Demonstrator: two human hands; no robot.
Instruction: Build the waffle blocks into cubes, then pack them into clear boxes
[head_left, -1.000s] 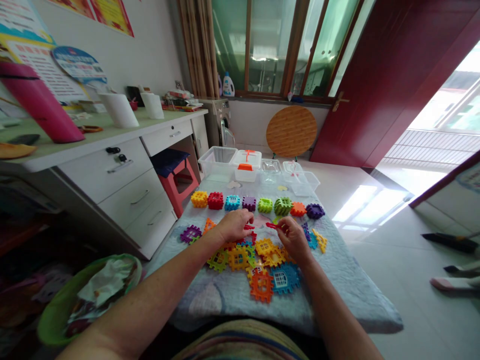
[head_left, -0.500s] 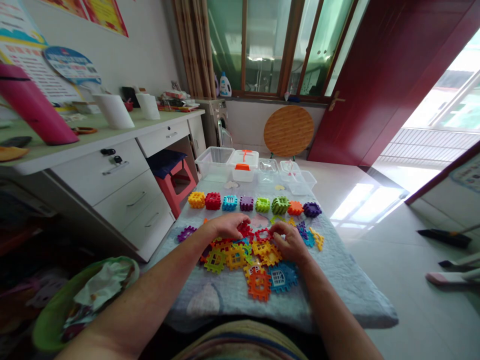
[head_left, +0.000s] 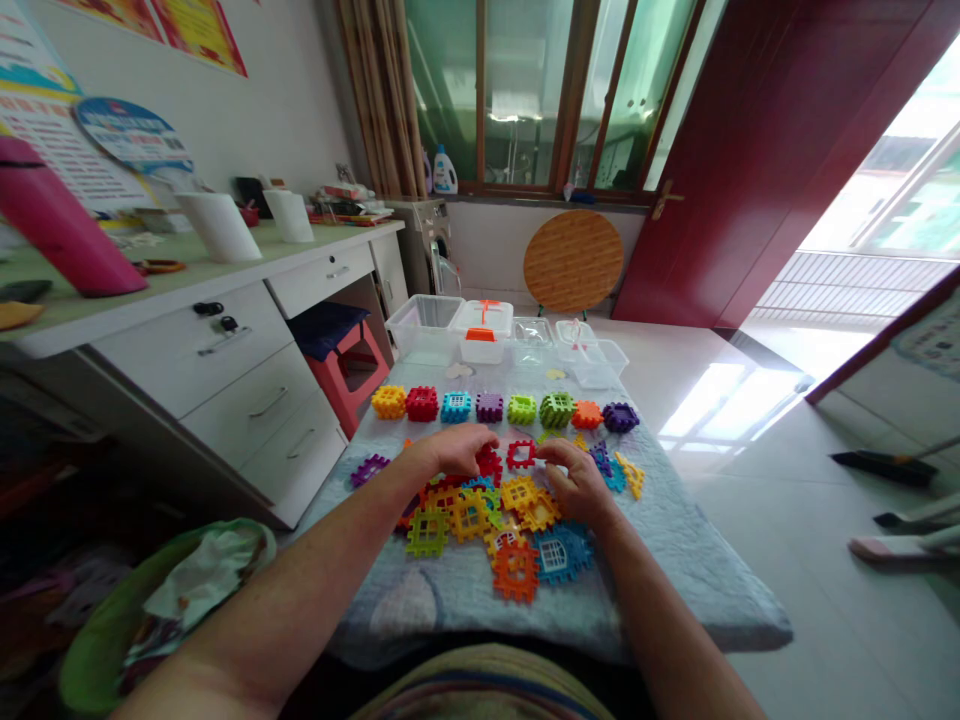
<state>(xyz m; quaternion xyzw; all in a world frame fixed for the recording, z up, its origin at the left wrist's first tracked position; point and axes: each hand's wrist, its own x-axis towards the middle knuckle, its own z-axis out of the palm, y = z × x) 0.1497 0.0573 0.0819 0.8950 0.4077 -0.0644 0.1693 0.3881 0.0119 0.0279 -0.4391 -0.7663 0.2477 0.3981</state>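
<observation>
Left hand point(head_left: 463, 450): reached over the loose pieces, thumb and fingers together on a red block point(head_left: 489, 466); how many parts made up the block could not be told.
Right hand point(head_left: 576, 480): fingertips clamped on the right edge of a red square point(head_left: 520, 466) with an open middle.
Red square: was just right of the red block, between the two hands.
Loose pieces point(head_left: 470, 516): yellow, green, orange, blue and purple, many overlapping; an orange one and a blue one lay nearest the person.
Row of cubes point(head_left: 490, 407): eight stood beyond the hands, from yellow at the left to dark purple at the right.
Clear boxes point(head_left: 427, 325): stood at the far end.
Table point(head_left: 697, 580): wore a pale blue cloth.
Desk point(head_left: 150, 295): stood to the left, bearing a pink bottle point(head_left: 67, 225) and two white rolls point(head_left: 219, 228).
</observation>
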